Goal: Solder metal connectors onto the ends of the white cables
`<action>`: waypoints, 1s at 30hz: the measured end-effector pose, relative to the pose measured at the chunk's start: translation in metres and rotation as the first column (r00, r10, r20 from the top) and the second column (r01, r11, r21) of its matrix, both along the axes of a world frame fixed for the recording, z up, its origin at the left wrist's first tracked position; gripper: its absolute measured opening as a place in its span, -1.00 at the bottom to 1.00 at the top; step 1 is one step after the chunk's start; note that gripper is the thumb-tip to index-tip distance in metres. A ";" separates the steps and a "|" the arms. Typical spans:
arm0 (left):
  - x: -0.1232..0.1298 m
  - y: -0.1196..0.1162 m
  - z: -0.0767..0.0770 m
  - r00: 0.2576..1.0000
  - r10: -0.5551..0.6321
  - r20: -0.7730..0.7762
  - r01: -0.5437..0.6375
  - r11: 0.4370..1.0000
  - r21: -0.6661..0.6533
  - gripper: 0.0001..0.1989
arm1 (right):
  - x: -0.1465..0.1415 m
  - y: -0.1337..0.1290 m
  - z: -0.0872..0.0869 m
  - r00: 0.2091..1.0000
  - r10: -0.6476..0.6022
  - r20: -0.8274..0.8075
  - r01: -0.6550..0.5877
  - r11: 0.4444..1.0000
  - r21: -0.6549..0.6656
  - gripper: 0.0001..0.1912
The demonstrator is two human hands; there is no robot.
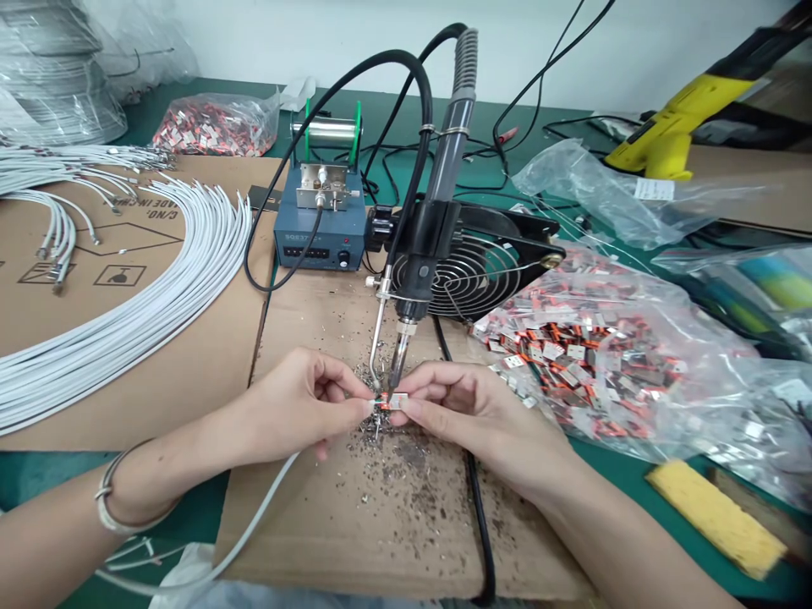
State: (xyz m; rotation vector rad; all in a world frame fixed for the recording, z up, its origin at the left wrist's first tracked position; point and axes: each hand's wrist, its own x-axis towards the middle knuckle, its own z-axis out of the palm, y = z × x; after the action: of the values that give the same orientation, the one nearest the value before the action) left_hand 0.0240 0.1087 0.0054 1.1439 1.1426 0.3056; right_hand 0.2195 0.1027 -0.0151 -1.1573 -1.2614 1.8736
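My left hand (317, 402) pinches the end of a white cable (270, 499), which trails down to the lower left. Between thumb and fingers of my right hand (463, 410) is a small USB connector (397, 401) with a metal shell and an orange part. The cable end and the connector meet under the tip of a soldering iron (401, 347), fixed in a stand and pointing down. Beside the iron a thin metal solder feed tube (379, 330) ends just above the joint. Bits of solder litter the cardboard (304, 524) below.
A blue solder feeder (320, 224) carrying a solder spool (331, 128) stands behind, beside a black fan (469, 262). Bagged connectors (584, 355) lie right, near a yellow sponge (716, 518). Bundled white cables (190, 279) lie left. A black cord (475, 507) crosses the cardboard.
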 end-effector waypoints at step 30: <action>-0.001 -0.002 -0.003 0.996 0.031 0.089 -0.027 0.998 -0.049 -0.84 | 0.005 0.001 -0.005 0.988 0.050 -0.146 -0.057 0.997 -0.045 -0.89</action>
State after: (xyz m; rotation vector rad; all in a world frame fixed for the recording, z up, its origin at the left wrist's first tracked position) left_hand 0.0235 0.1071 0.0024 1.0623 1.0822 0.3472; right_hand 0.2243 0.1040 -0.0201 -1.0016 -1.1823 1.9998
